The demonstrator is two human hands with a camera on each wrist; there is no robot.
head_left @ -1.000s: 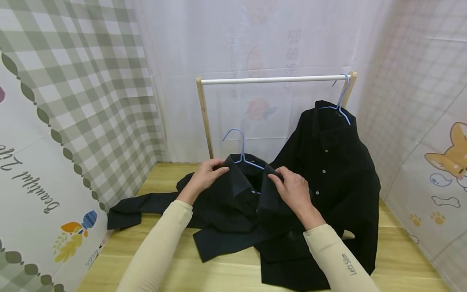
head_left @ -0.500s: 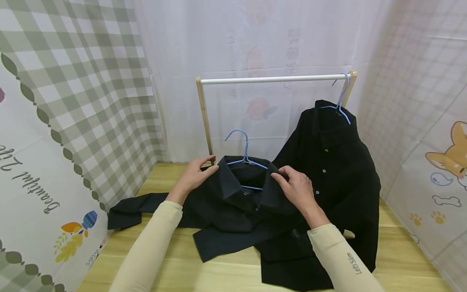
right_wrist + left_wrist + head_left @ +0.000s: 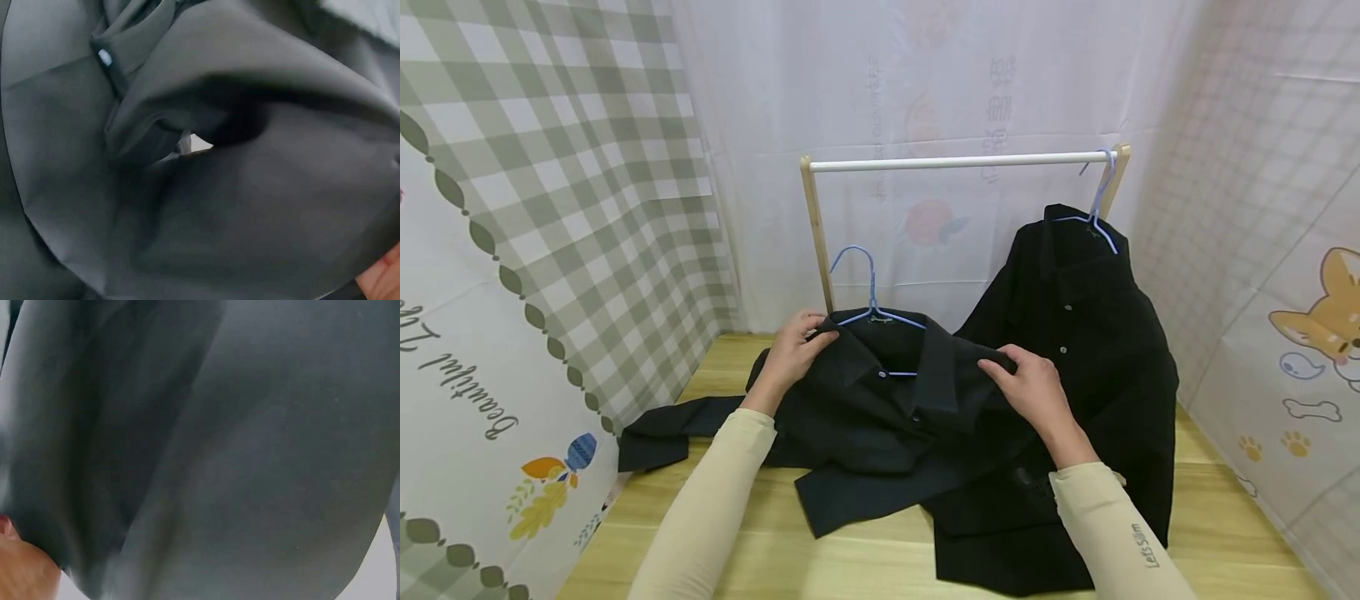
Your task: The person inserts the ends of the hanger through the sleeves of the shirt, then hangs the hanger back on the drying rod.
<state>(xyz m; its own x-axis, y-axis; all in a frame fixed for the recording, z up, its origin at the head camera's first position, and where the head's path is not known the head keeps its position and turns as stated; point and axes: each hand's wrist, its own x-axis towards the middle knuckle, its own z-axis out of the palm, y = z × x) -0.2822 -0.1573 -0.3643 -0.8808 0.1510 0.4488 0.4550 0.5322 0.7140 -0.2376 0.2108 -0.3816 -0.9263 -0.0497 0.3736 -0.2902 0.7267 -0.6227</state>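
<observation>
A black button shirt lies bunched on the table, its collar held up around a blue wire hanger whose hook stands free above the neck. My left hand pinches the shirt at the shoulder left of the collar. On the other side, my right hand pinches the right shoulder between thumb and fingers. Dark cloth fills the left wrist view, with part of the left hand in the lower left corner. In the right wrist view, a bit of the right hand shows beside the draped fabric.
Behind stands a rack with a white rail and wooden posts. A second black shirt hangs at its right end on another blue hanger. One sleeve stretches left across the wooden table. Curtains surround the table.
Both hands have drawn apart, the left to the left and the right to the right, spreading the shirt's shoulders. The hanger has shifted left and slightly up. The rack and hanging shirt are unchanged.
</observation>
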